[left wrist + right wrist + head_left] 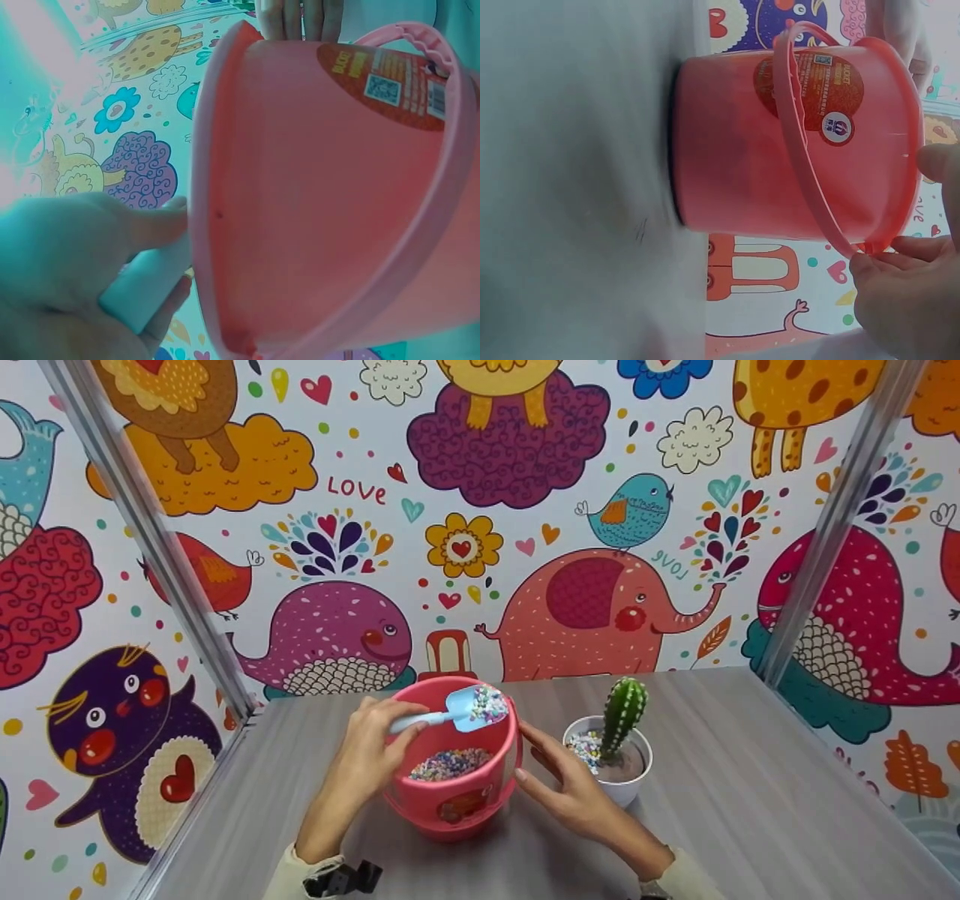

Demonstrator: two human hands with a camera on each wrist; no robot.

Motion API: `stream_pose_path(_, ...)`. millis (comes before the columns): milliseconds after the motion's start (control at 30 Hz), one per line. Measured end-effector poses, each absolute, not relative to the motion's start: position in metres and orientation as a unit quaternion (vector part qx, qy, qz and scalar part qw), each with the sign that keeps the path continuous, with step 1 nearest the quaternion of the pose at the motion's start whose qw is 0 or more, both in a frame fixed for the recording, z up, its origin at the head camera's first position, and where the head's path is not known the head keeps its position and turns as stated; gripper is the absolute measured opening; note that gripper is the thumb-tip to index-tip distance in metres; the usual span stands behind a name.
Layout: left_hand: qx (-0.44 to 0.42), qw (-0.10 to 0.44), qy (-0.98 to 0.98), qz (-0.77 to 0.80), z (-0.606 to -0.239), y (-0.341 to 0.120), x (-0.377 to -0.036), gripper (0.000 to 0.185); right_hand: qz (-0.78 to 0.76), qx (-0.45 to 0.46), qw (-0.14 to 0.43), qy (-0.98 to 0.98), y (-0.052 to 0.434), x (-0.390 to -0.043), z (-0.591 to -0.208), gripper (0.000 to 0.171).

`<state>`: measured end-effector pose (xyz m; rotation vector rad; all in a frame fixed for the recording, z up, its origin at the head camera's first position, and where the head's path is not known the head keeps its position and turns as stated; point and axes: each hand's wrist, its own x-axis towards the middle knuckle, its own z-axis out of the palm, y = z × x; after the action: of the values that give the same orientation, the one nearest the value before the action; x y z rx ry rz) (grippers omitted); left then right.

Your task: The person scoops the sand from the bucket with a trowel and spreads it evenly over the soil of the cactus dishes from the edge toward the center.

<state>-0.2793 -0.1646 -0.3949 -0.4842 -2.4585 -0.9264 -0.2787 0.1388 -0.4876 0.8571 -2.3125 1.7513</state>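
My left hand [367,742] grips the handle of a small light blue shovel [463,715]. Small multicoloured pebbles [489,704] lie on its blade, which is over the mouth of a pink bucket [450,802]. More coloured pebbles [454,763] cover the bottom of the bucket. In the left wrist view the shovel's blade is hidden behind the bucket. My right hand [566,784] rests against the bucket's right side, its fairly straight fingers and thumb touching near the rim, as the right wrist view also shows.
Right of the bucket, behind my right hand, stands a white pot [619,789] with a green cactus [625,712] and pale pebbles [585,746] on part of its soil. The wood-grain table [750,780] ends at a cartoon-printed wall [465,615]. Metal posts [161,540] frame the corners.
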Motion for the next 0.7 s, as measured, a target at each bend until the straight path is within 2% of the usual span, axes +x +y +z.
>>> stream_pose_path(333, -0.18, 0.244, -0.885, -0.354, -0.397, -0.153, -0.283, 0.018, 0.548, 0.274, 0.031, -0.79, 0.171, -0.257, -0.491, 0.066)
stream_pose_path(500, -0.187, 0.237, -0.881, -0.365, -0.397, -0.146, -0.286, 0.018, 0.546, 0.283, 0.066, -0.786, 0.187, -0.252, -0.492, 0.061)
stream_pose_path(700, -0.194, 0.227, -0.88, -0.37, -0.399, -0.133, -0.289, 0.018, 0.535, 0.296, 0.143, -0.778, 0.205, -0.249, -0.492, 0.054)
